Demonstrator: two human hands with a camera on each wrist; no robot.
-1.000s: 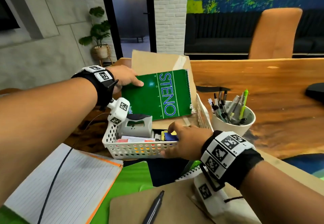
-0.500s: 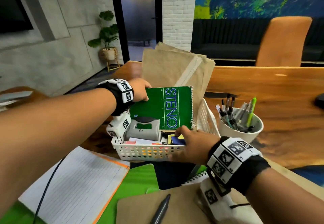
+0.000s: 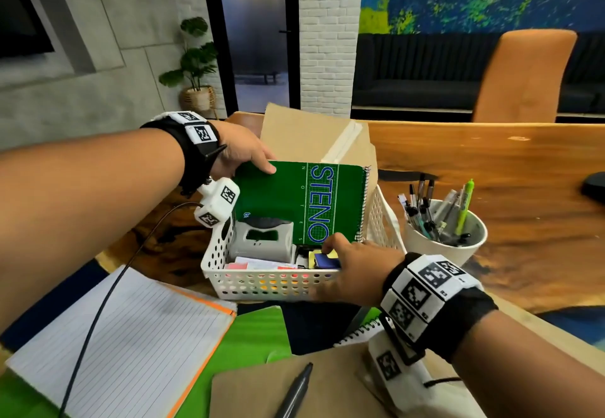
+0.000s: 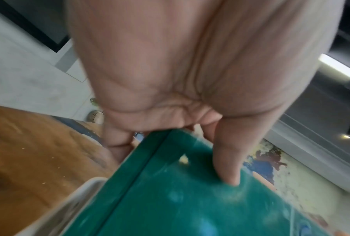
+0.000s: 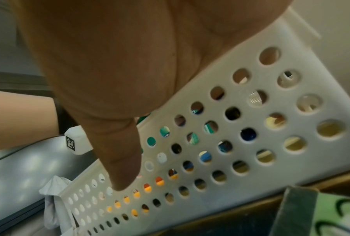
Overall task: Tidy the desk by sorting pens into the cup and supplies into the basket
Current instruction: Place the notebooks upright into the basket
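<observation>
A white perforated basket (image 3: 262, 281) stands mid-desk with a grey stapler-like block (image 3: 262, 240), sticky notes and small supplies inside. A green STENO notebook (image 3: 304, 201) stands on edge in it, leaning back. My left hand (image 3: 244, 155) pinches the notebook's top left corner, thumb on the cover (image 4: 226, 162). My right hand (image 3: 353, 270) grips the basket's front right corner, thumb on the outer wall (image 5: 125, 167) and fingers over the rim. A white cup (image 3: 445, 247) holding several pens stands right of the basket. A black pen (image 3: 294, 394) lies on brown card at the near edge.
Brown envelopes (image 3: 314, 142) stand behind the notebook in the basket. A lined notepad (image 3: 131, 342), green folder (image 3: 248, 339) and spiral notebook (image 3: 360, 332) lie in front. The wooden desk (image 3: 491, 172) stretches right, with an orange chair (image 3: 523, 73) behind it.
The green notebook has gone from tilted over the basket to standing more upright and lower in it. My left hand stays at its corner, and my right hand keeps hold of the basket.
</observation>
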